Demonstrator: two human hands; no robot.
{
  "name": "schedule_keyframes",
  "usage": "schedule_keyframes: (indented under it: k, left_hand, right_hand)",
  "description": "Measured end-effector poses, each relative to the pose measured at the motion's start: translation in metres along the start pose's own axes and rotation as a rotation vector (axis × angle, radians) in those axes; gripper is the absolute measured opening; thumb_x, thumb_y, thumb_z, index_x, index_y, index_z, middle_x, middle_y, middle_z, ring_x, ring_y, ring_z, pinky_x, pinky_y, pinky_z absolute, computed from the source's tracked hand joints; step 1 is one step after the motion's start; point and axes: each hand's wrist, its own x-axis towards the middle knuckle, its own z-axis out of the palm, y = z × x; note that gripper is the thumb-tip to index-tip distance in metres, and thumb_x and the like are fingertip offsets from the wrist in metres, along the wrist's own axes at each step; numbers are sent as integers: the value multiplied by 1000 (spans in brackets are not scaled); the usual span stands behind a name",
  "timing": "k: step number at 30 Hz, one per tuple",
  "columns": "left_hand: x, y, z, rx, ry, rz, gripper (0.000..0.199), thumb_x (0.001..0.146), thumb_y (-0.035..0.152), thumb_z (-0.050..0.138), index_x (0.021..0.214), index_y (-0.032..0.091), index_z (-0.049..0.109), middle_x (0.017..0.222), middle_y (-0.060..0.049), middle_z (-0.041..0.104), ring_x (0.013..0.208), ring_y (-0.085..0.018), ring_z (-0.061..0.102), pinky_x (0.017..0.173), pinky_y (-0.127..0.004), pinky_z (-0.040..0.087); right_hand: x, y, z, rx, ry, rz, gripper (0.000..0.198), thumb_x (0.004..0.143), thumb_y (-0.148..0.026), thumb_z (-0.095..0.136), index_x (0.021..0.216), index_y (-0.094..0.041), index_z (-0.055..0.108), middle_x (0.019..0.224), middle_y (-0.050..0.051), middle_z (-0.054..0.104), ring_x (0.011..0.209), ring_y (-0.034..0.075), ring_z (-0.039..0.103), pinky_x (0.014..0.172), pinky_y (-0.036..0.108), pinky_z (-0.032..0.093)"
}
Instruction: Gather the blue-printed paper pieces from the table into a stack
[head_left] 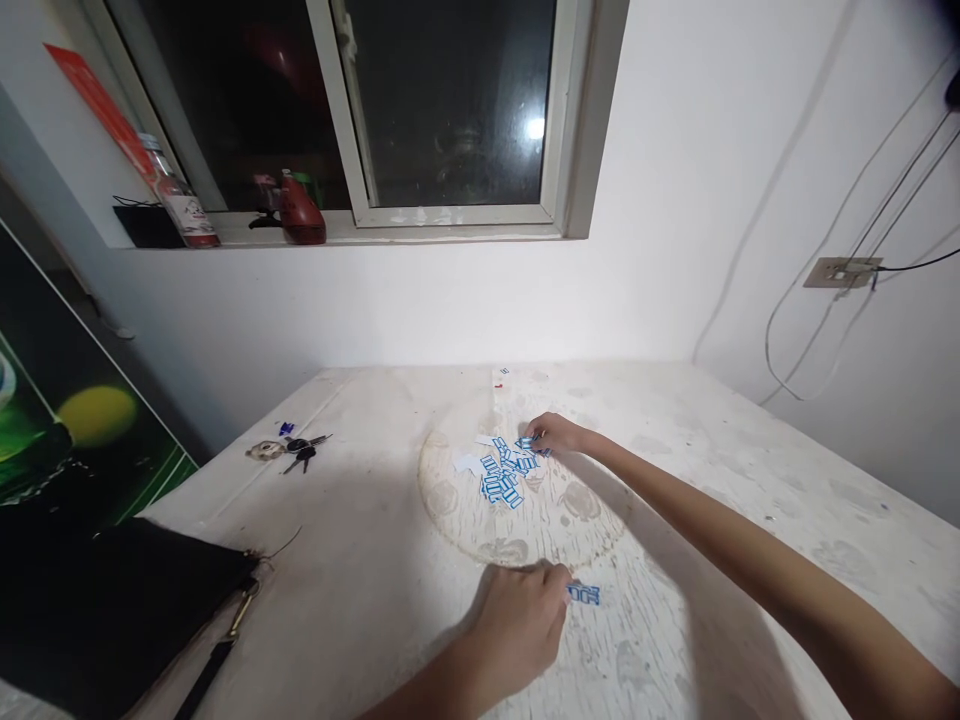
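A loose pile of small white paper cutouts with blue outlines [501, 480] lies near the middle of the table. At the pile's right edge, my right hand [555, 434] has its fingertips closed on one of these cutouts [526, 443]. Closer to me, my left hand [521, 620] is curled low over the tabletop. Between its thumb and forefinger it pinches another blue-outlined paper cutout [585, 594], which sticks out to the right. Plain white paper bits [469, 463] show at the pile's left side.
The pale, worn table [360, 560] meets a white wall. Keys with a keychain [300, 450] lie at the left, and a black pouch [112, 610] sits at the near left. Bottles [184, 205] stand on the windowsill. Cables hang from a wall socket [840, 272] at right.
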Motion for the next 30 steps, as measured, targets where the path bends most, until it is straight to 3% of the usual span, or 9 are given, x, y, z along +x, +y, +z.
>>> schedule_keyframes:
  k: [5,10,14,21,25,30]
  left_hand:
    - [1,-5,-8,-55,6,-36,20,92,24,32,98,22,50,86,-1,64,74,-19,61,65,-29,44]
    - [14,-21,-24,-7,134,-240,23,93,24,30,103,23,51,87,-2,65,78,-17,62,67,-26,42]
    - [29,-29,-18,113,59,-205,20,91,24,32,94,21,52,80,-2,66,70,-18,63,61,-26,40]
    - [36,-33,-1,82,57,-188,21,86,29,41,102,20,51,78,-2,66,67,-19,62,56,-26,37]
    - [34,-35,-4,-37,74,-159,31,79,41,53,101,19,50,64,4,60,57,-16,58,50,-24,33]
    - [33,-39,1,-89,127,-120,19,88,32,40,97,19,51,61,4,58,55,-14,57,51,-24,33]
  right_hand:
    - [-48,-2,0,277,145,-71,21,85,-22,54,102,-10,58,80,3,61,47,7,53,49,22,48]
    - [-112,-10,8,510,180,-170,32,79,-30,56,106,-13,58,86,4,63,59,11,59,62,29,53]
    - [-135,-11,21,643,207,-202,28,72,-36,63,90,-15,59,73,2,62,56,13,59,60,32,52]
    - [-148,-2,55,453,191,-215,12,81,-28,55,75,-18,58,61,-2,54,52,10,47,49,23,38]
    - [-151,2,73,249,258,-307,12,84,-17,49,80,-18,60,70,0,55,56,10,47,50,22,37]
    - [-147,6,84,108,345,-454,21,88,-13,43,95,-20,61,85,4,52,70,12,51,63,25,42]
